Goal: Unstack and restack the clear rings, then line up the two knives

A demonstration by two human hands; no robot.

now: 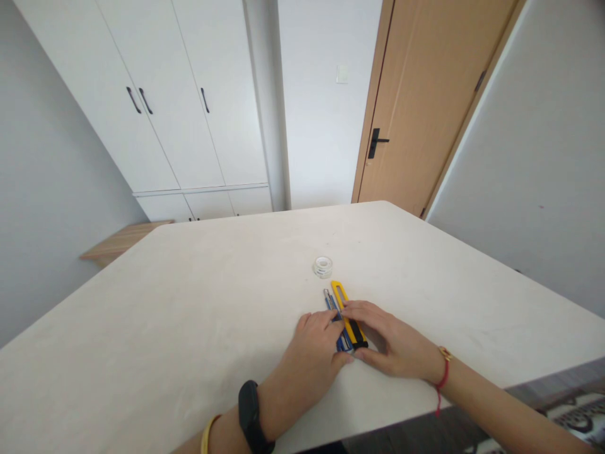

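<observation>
On the worktop, we find the left hand on a blue pen, the right hand on a yellow utility knife. Fingers look pressed together; we cannot tell if either pinches.

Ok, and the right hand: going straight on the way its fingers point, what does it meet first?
The yellow-and-black utility knife: the right hand seems to be touching it. Beyond it lies a blue-handled tool, though depth is hard to judge from this view.

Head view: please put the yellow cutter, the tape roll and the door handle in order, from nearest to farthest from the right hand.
1. The yellow cutter: under the fingers of the right hand.
2. The tape roll: on the table, beyond the hands.
3. The door handle: on the wooden door, past the table.
</observation>
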